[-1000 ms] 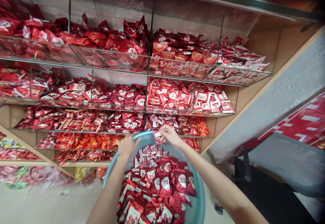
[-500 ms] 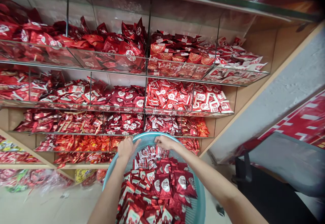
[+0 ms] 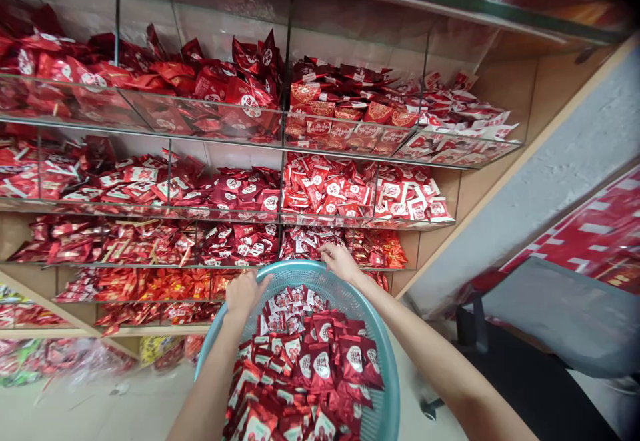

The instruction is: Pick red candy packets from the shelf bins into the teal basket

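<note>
A round turquoise plastic basket stands before me, part filled with small red and maroon candy packets. At its far end lie paler packets with pictures on them. My left hand is closed over the far left rim, thumb stretched toward the basket's inside. Beyond the far right rim, my right hand is at a shelf bin of small red-and-white packets. Its fingers are bent together at the packets; what they hold, if anything, cannot be made out.
Glass-fronted shelves with dividers rise ahead, full of red packets. A glass edge juts overhead. To the right stand a black chair and a grey wall. Bagged goods lie under the shelves at lower left.
My right hand has moved from the far inside of the basket up and out to the shelf bin behind it. My left hand stays on the rim. The view has shifted slightly.
</note>
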`<state>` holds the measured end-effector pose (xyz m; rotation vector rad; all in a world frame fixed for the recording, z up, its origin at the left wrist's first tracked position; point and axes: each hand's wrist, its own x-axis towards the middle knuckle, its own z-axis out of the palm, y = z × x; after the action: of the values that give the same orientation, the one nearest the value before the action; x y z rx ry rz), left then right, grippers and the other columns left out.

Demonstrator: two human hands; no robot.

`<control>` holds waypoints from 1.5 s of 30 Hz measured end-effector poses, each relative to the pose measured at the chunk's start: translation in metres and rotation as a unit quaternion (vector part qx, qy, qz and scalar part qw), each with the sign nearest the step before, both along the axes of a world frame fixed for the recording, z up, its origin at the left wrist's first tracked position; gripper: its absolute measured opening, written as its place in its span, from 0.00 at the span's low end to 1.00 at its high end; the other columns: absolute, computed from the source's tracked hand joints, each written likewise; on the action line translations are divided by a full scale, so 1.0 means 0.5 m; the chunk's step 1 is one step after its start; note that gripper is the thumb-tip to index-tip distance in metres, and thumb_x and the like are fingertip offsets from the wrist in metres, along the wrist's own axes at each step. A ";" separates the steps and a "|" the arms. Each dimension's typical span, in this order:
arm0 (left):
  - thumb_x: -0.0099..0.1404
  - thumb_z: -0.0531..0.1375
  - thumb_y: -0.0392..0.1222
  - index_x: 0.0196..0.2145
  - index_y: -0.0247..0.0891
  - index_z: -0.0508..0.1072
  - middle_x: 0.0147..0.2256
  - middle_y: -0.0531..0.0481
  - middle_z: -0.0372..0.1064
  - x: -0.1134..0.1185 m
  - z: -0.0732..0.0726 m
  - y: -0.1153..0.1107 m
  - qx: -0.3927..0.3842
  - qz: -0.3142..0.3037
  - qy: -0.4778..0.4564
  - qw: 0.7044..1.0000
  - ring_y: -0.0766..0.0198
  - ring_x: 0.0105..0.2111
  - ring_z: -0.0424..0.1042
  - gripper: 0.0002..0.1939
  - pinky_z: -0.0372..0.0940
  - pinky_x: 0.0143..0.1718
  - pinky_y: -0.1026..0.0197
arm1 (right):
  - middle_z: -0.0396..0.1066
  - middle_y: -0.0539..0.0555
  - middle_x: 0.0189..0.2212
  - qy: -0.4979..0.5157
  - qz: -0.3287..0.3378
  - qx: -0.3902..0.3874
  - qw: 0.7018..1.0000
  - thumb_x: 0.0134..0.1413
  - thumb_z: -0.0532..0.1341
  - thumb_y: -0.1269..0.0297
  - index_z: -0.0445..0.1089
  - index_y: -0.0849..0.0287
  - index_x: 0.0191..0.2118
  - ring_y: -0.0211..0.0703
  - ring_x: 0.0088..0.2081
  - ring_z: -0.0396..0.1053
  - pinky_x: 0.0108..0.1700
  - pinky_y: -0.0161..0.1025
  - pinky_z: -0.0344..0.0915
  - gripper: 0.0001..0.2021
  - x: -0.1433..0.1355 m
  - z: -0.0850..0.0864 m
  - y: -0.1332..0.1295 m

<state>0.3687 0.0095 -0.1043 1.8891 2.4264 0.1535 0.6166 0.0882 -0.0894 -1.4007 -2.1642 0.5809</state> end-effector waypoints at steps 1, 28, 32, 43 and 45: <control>0.62 0.43 0.63 0.43 0.34 0.71 0.34 0.37 0.73 0.000 0.001 0.000 0.001 -0.001 0.000 1.000 0.49 0.38 0.72 0.31 0.63 0.37 0.56 | 0.73 0.50 0.31 -0.004 -0.028 0.024 0.999 0.56 0.51 0.68 0.67 0.56 0.42 0.37 0.26 0.70 0.34 0.34 0.63 0.11 0.005 0.006 0.007; 0.62 0.43 0.62 0.44 0.34 0.70 0.35 0.38 0.73 0.002 0.007 -0.003 0.008 -0.006 0.004 1.000 0.49 0.37 0.72 0.31 0.63 0.35 0.56 | 0.61 0.55 0.43 -0.237 -0.106 0.091 0.961 0.55 0.55 0.63 0.62 0.56 0.41 0.42 0.34 0.67 0.29 0.36 0.53 0.08 0.033 0.005 0.018; 0.62 0.42 0.62 0.44 0.34 0.70 0.34 0.38 0.73 0.001 -0.001 -0.001 0.009 -0.001 0.009 1.000 0.49 0.36 0.72 0.32 0.62 0.35 0.56 | 0.63 0.54 0.38 -0.144 -0.118 0.101 0.977 0.55 0.52 0.65 0.64 0.57 0.35 0.39 0.32 0.65 0.30 0.35 0.54 0.06 0.037 0.002 0.020; 0.62 0.43 0.62 0.43 0.34 0.71 0.34 0.38 0.73 -0.001 -0.001 0.000 0.009 -0.003 0.007 1.000 0.49 0.37 0.72 0.31 0.63 0.34 0.56 | 0.65 0.47 0.21 0.453 -0.161 -0.022 0.877 0.47 0.59 0.54 0.60 0.57 0.31 0.38 0.22 0.67 0.23 0.35 0.64 0.13 0.009 -0.001 -0.021; 0.62 0.42 0.62 0.42 0.34 0.71 0.34 0.38 0.73 -0.002 -0.002 0.000 0.009 -0.004 0.007 1.000 0.49 0.37 0.72 0.31 0.63 0.34 0.56 | 0.66 0.47 0.22 0.523 -0.150 -0.077 0.836 0.42 0.63 0.53 0.61 0.58 0.31 0.38 0.24 0.70 0.24 0.34 0.65 0.16 -0.001 0.003 -0.041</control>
<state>0.3678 0.0093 -0.1053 1.9149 2.4337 0.1629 0.6163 0.0677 -0.0876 -1.0510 -1.0164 1.0850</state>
